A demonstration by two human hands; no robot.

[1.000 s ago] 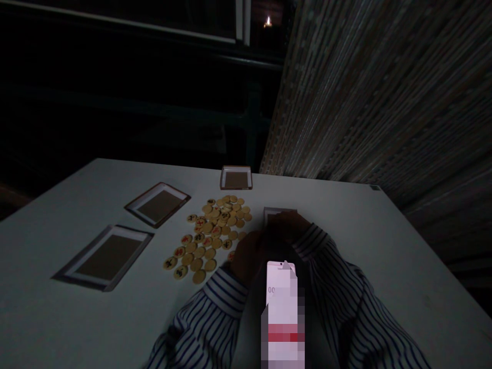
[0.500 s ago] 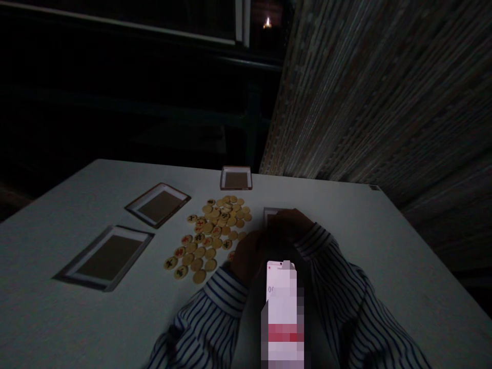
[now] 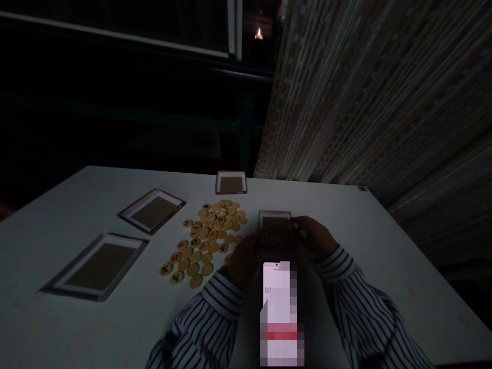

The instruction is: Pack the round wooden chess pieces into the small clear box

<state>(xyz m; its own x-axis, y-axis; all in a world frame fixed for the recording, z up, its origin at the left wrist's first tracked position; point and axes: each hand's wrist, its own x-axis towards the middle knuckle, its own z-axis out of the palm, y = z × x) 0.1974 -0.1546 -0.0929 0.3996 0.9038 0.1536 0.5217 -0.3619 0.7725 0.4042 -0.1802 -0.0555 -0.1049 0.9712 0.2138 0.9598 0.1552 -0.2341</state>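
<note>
The room is dark. A pile of round yellow game pieces (image 3: 207, 236) with red and black marks lies on the white table (image 3: 77, 205). Just right of the pile is a small shallow box (image 3: 274, 221), with both my hands at it. My right hand (image 3: 313, 234), in a striped sleeve, rests against the box's right edge with its fingers curled on the rim. At the box's near left corner sits my left hand (image 3: 246, 256), its fingers lost in shadow. A lit phone screen (image 3: 277, 312) stands in front of my wrists and hides part of them.
Three more shallow trays lie on the table: one at the near left (image 3: 96, 264), one further back (image 3: 152, 210), and a small one behind the pile (image 3: 231, 183). A woven blind or wall (image 3: 365, 102) rises at the right. The background at the left is black.
My right hand has slid off the top of the small box to its right edge, so the box now shows. The view has shifted slightly.
</note>
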